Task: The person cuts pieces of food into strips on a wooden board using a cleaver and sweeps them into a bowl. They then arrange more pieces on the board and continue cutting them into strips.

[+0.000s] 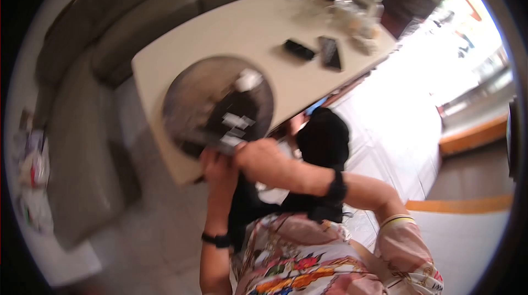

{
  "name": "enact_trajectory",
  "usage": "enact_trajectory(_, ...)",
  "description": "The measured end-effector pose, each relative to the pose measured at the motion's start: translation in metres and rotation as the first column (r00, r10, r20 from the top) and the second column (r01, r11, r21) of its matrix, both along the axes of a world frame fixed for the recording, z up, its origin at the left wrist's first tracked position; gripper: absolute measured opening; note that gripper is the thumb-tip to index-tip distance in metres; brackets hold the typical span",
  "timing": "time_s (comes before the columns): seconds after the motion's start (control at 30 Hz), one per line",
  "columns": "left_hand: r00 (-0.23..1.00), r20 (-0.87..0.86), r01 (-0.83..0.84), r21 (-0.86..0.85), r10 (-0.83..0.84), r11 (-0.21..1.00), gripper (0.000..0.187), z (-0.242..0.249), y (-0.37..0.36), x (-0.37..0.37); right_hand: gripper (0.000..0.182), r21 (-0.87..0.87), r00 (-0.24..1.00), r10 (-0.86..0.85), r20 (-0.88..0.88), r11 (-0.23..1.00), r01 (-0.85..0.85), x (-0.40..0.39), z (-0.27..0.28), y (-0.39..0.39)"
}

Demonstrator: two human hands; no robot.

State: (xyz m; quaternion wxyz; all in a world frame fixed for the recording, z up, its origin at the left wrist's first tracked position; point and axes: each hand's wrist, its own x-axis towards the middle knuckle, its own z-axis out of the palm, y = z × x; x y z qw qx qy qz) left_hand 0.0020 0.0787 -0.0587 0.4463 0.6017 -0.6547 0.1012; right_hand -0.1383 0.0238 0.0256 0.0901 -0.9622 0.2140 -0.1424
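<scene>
Both hands meet at the near edge of a round, dark brown board or tray (190, 89) on the table. My left hand (218, 167) has its fingers curled at the board's rim, close to a blurred grey, flat item (220, 142). Right beside it, my right hand (259, 157) is closed in a fist. What either hand grips is too blurred to name. Small white pieces (237, 120) lie on a dark patch of the board, and a white crumpled item (248, 80) rests farther back on it.
The cream table (220, 34) holds a black case-like item (300, 49), a dark flat device (330, 53) and clear plastic bags (357, 20). A grey-green sofa (82, 146) curves round the left and back. Right of my hands is a rounded black shape (324, 136).
</scene>
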Motion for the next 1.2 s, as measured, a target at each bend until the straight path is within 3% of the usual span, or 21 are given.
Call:
enact_trajectory(0.03, 0.999, 0.001, 0.034, 0.037, -0.034, 0.999, 0.023, 0.003, 0.005, 0.001, 0.006, 0.017, 0.997, -0.072, 0.023, 0.997, 0.072, 0.005, 0.003, 0.002)
enact_trajectory(0.07, 0.991, -0.064, 0.121, 0.118, -0.114, 0.986, 0.025, 0.022, 0.008, -0.001, 0.009, 0.084, 0.997, -0.010, 0.082, 0.996, 0.003, 0.005, 0.001, -0.006)
enact_trajectory(0.17, 0.995, -0.031, 0.096, 0.237, -0.091, 0.967, 0.024, 0.009, 0.014, 0.009, 0.016, 0.135, 0.999, -0.041, 0.012, 0.990, 0.039, 0.004, 0.004, -0.008)
enact_trajectory(0.23, 0.994, 0.058, 0.073, 0.237, -0.090, 0.969, 0.022, -0.008, 0.013, 0.019, 0.014, 0.148, 0.997, -0.067, 0.043, 0.987, 0.060, -0.003, -0.002, -0.003)
enact_trajectory(0.3, 0.994, 0.005, 0.104, 0.125, -0.106, 0.987, 0.022, -0.021, 0.008, 0.019, 0.018, 0.111, 0.998, -0.052, 0.040, 0.993, 0.048, -0.012, -0.011, 0.005)
enact_trajectory(0.33, 0.988, -0.092, 0.138, 0.149, -0.125, 0.979, 0.020, -0.025, 0.010, 0.020, 0.019, 0.090, 0.993, -0.075, 0.094, 0.994, 0.067, -0.014, -0.023, 0.008)
enact_trajectory(0.4, 0.967, -0.204, 0.183, 0.142, -0.152, 0.973, 0.019, -0.012, 0.007, 0.017, 0.021, 0.095, 0.996, -0.083, 0.016, 0.992, 0.082, -0.015, -0.024, 0.009)
enact_trajectory(0.47, 0.984, 0.032, 0.168, 0.124, -0.173, 0.978, 0.022, 0.007, 0.010, 0.017, 0.014, 0.040, 0.990, -0.082, 0.118, 0.996, 0.077, -0.006, -0.044, 0.010)
enact_trajectory(0.5, 0.985, 0.022, 0.170, 0.103, -0.174, 0.980, 0.022, 0.007, 0.008, 0.017, 0.005, -0.005, 0.975, -0.071, 0.210, 0.997, 0.074, 0.001, -0.048, 0.006)
enact_trajectory(0.53, 0.985, 0.056, 0.157, 0.086, -0.162, 0.984, 0.022, 0.005, 0.007, 0.017, 0.006, 0.045, 0.987, -0.144, 0.078, 0.989, 0.140, 0.009, -0.052, 0.004)
enact_trajectory(0.57, 0.985, 0.089, 0.140, 0.072, -0.146, 0.987, 0.022, 0.005, 0.007, 0.016, 0.006, 0.029, 0.988, -0.140, 0.067, 0.990, 0.138, 0.013, -0.051, -0.001)
enact_trajectory(0.77, 0.987, 0.065, 0.143, 0.021, -0.144, 0.990, 0.021, 0.007, 0.005, 0.014, 0.007, 0.122, 0.980, -0.172, 0.100, 0.980, 0.160, 0.020, -0.046, -0.014)
enact_trajectory(0.83, 0.989, 0.079, 0.127, 0.013, -0.128, 0.992, 0.021, 0.006, 0.004, 0.016, 0.008, 0.128, 0.988, -0.108, 0.110, 0.987, 0.093, 0.011, -0.038, -0.014)
enact_trajectory(0.97, 0.985, 0.056, 0.160, 0.023, -0.161, 0.987, 0.019, 0.011, 0.000, 0.019, 0.012, 0.263, 0.983, -0.185, -0.006, 0.948, 0.180, 0.002, -0.022, -0.018)
enact_trajectory(1.0, 0.985, 0.048, 0.162, 0.023, -0.163, 0.986, 0.016, 0.013, 0.000, 0.015, 0.011, 0.280, 0.973, -0.229, 0.038, 0.937, 0.210, 0.000, -0.036, -0.025)
enact_trajectory(1.03, 0.984, 0.004, 0.178, 0.111, -0.180, 0.978, 0.017, 0.005, 0.003, 0.015, 0.005, 0.149, 0.997, -0.071, -0.026, 0.986, 0.074, -0.007, -0.047, -0.034)
enact_trajectory(1.07, 0.984, -0.043, 0.181, 0.212, -0.176, 0.960, 0.020, 0.006, 0.008, 0.017, 0.010, 0.160, 0.995, -0.089, 0.047, 0.984, 0.081, 0.002, -0.075, -0.048)
enact_trajectory(1.1, 0.990, -0.060, 0.140, 0.187, -0.130, 0.972, 0.019, 0.007, 0.010, 0.013, 0.009, -0.038, 0.961, -0.040, -0.275, 0.999, 0.030, -0.002, -0.105, -0.052)
enact_trajectory(1.13, 0.983, -0.085, 0.175, 0.201, -0.161, 0.964, 0.021, 0.011, 0.007, 0.015, 0.005, -0.316, 0.809, -0.002, -0.588, 0.921, -0.228, -0.011, -0.030, -0.037)
enact_trajectory(1.17, 0.983, -0.105, 0.171, 0.184, -0.154, 0.968, 0.020, 0.016, 0.008, 0.014, 0.006, -0.263, 0.854, 0.092, -0.512, 0.930, -0.258, -0.018, -0.050, -0.046)
enact_trajectory(1.2, 0.985, -0.119, 0.149, 0.192, -0.128, 0.970, 0.021, 0.016, 0.009, 0.013, 0.007, 0.001, 0.968, 0.128, -0.217, 0.991, -0.131, -0.024, -0.041, -0.048)
